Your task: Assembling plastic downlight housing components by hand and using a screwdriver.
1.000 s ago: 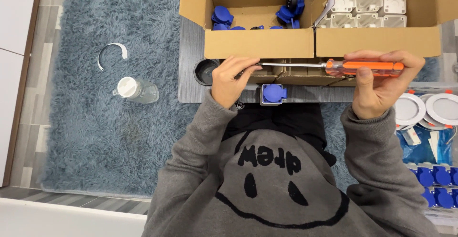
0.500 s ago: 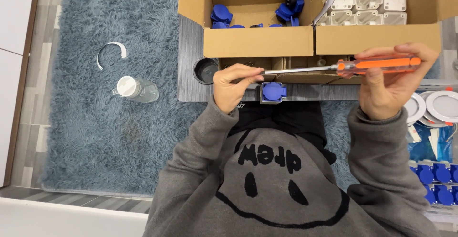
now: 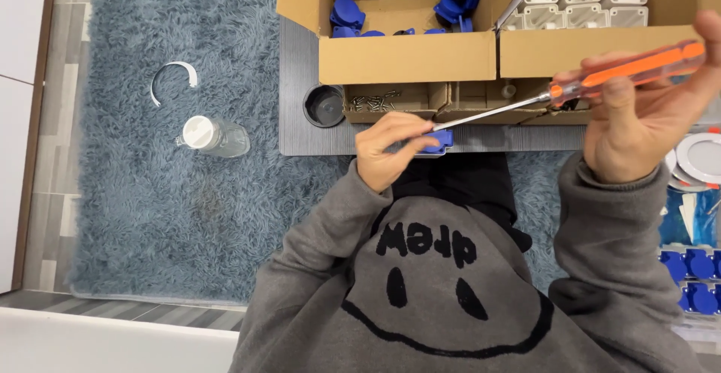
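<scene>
Screwdriver (image 3: 571,87) clamped in right hand (image 3: 638,125) slants tip-down-left onto blue part (image 3: 438,142) pinched by left hand (image 3: 387,151)

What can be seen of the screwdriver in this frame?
The screwdriver has a translucent orange handle, seemingly plastic, and a long thin bare-metal shaft. It lies tilted, handle raised toward the upper right, shaft sloping down to the left. The right hand wraps the handle. The tip meets the fingers of the left hand at a small blue part on the grey table. The tip's shape is too small to tell.
</scene>
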